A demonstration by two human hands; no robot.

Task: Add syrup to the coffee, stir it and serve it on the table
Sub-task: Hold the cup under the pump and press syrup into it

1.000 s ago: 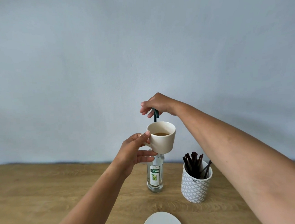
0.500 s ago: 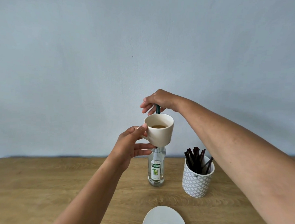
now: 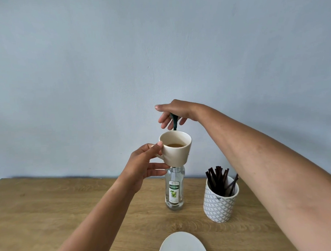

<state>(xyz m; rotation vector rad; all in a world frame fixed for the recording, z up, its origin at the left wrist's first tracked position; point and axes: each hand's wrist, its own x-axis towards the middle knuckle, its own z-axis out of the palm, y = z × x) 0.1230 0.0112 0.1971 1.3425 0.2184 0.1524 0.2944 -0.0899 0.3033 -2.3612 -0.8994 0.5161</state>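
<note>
Since half a second ago the right hand (image 3: 176, 110) has loosened: its fingers, then curled close, now spread and hang fairly straight, with the palm resting on the dark green plastic pump head (image 3: 174, 121). The cup has barely shifted. The left hand (image 3: 143, 164) pinches the handle of the cream ceramic cup (image 3: 178, 155), thumb on the rim, holding it in the air and tilted slightly, directly below the right hand. Brown coffee (image 3: 176, 145) lies low inside. Under the held cup the clear glass syrup bottle (image 3: 174, 191) stands upright on the wooden table (image 3: 51, 215). Right of the bottle stands a white patterned pot (image 3: 219, 206) of dark stirrers (image 3: 218, 176). A white saucer (image 3: 182, 246) lies nearest the person.
</note>
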